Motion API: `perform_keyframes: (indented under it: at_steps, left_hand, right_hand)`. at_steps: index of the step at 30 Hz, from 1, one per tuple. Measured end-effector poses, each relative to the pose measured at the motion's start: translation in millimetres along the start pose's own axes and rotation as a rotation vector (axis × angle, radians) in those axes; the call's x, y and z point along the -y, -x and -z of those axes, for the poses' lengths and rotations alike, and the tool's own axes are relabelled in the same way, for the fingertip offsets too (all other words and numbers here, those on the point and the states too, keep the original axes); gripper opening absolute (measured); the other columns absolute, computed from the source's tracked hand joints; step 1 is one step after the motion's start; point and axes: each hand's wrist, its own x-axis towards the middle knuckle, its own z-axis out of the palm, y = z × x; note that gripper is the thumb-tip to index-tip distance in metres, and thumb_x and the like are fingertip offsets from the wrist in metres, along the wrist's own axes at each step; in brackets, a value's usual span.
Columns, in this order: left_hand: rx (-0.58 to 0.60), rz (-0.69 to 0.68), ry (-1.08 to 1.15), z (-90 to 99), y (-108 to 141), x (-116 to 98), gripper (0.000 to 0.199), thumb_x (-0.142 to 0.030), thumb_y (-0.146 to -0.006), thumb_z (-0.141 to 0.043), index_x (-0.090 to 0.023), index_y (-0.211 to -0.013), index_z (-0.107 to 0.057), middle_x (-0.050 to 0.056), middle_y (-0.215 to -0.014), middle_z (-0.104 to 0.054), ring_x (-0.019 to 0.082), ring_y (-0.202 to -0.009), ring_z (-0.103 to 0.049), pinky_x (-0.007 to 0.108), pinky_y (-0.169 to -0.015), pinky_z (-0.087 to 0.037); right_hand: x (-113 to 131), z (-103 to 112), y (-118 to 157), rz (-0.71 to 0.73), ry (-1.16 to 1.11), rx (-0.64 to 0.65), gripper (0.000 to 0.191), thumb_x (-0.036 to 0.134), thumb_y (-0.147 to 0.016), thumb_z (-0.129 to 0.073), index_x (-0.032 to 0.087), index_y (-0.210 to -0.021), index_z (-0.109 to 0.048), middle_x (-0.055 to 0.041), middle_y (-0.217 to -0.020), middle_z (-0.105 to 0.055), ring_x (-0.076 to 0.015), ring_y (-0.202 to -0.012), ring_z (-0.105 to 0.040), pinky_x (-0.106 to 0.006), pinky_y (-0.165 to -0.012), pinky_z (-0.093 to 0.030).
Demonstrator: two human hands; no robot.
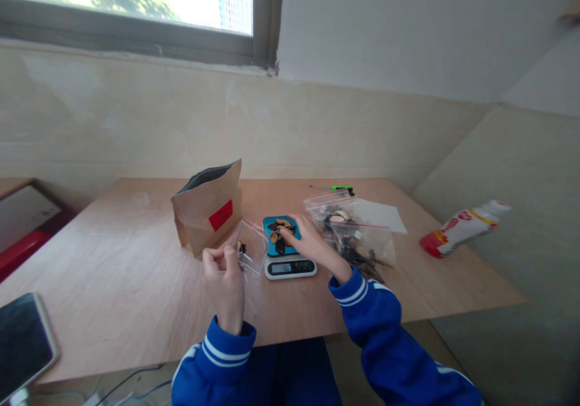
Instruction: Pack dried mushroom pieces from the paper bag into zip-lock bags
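My left hand (226,282) is closed, pinching the edge of a clear zip bag (257,243) with a few dark dried pieces in its corner. Close to its right is a small digital kitchen scale (274,272) with a blue weighing plate and a lit display too small to read. A pile of dried slices (280,243), tan and black, lies on the plate. Over the plate's right side reaches my right hand (308,237), thumb and forefinger apart, fingertips at the slices. Whether it grips one is hard to see; its fingers look spread.
Behind my left hand stands an open brown paper pouch (199,212) with a red label. Filled zip bags (362,243), white paper (383,214) and a green-handled screwdriver (341,187) lie right. A white-red bottle (462,228) is farther right; a phone-like device (27,339) is at left.
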Motion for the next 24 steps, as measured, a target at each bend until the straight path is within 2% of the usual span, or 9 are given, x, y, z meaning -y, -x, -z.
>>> perform_keyframes:
  at_steps: [2, 4, 7, 10, 16, 24]
  left_hand:
    - [-0.015, -0.002, 0.002, 1.7, -0.1, 0.6, 0.021, -0.037, -0.082, -0.050, -0.022, -0.069, -0.043, -0.004, -0.059, -0.050, 0.015, -0.055, -0.052, 0.028, -0.054, -0.039]
    - [-0.011, -0.002, 0.016, 2.6, 1.0, 0.7, 0.022, -0.038, -0.082, -0.051, -0.022, -0.069, -0.042, -0.005, -0.058, -0.049, 0.015, -0.053, -0.051, 0.027, -0.054, -0.039]
    - [0.007, 0.010, 0.058, 3.0, 2.9, 0.6, 0.023, -0.039, -0.082, -0.052, -0.022, -0.070, -0.043, -0.005, -0.059, -0.051, 0.014, -0.054, -0.053, 0.027, -0.053, -0.039]
    - [0.018, 0.017, 0.073, 2.9, 3.5, 0.8, 0.023, -0.039, -0.083, -0.053, -0.022, -0.070, -0.043, -0.004, -0.060, -0.051, 0.014, -0.055, -0.053, 0.027, -0.053, -0.040]
    - [0.012, 0.017, 0.060, 2.0, 3.2, 0.2, 0.023, -0.037, -0.083, -0.052, -0.022, -0.068, -0.043, -0.005, -0.057, -0.051, 0.014, -0.053, -0.053, 0.026, -0.052, -0.039]
    - [0.031, 0.039, 0.066, 0.8, 3.5, -0.8, 0.022, -0.037, -0.082, -0.054, -0.022, -0.070, -0.045, -0.003, -0.061, -0.055, 0.015, -0.056, -0.056, 0.027, -0.054, -0.041]
  right_hand:
    - [-12.8, -19.9, 6.1, -0.020, 0.087, 0.076, 0.066, 0.049, -0.082, -0.060, 0.014, -0.135, -0.041, -0.0213, -0.140, -0.043, -0.0338, -0.135, -0.035, -0.053, -0.109, -0.030]
    - [-17.4, -36.4, 10.6, -0.002, 0.134, 0.066, 0.071, 0.045, -0.082, -0.061, 0.014, -0.139, -0.035, -0.0228, -0.144, -0.037, -0.0359, -0.139, -0.026, -0.056, -0.109, -0.028]
    - [-17.4, -46.2, 11.9, 0.044, 0.155, -0.022, 0.055, 0.032, -0.086, -0.056, 0.015, -0.136, -0.039, -0.0205, -0.136, -0.045, -0.0333, -0.133, -0.037, -0.055, -0.106, -0.033]
    - [-21.4, -42.8, 11.2, 0.059, 0.128, -0.071, 0.042, 0.024, -0.089, -0.049, 0.018, -0.130, -0.046, -0.0153, -0.123, -0.054, -0.0286, -0.118, -0.050, -0.050, -0.101, -0.040]
    - [-34.7, -32.6, 11.9, 0.038, 0.065, -0.113, 0.030, 0.021, -0.089, -0.050, 0.019, -0.118, -0.058, -0.0109, -0.110, -0.060, -0.0250, -0.105, -0.057, -0.044, -0.094, -0.046]
    - [-12.8, -10.2, -1.3, -0.039, -0.143, -0.294, 0.019, 0.022, -0.085, -0.054, 0.014, -0.098, -0.067, -0.0106, -0.100, -0.070, -0.0234, -0.093, -0.065, -0.038, -0.086, -0.050]
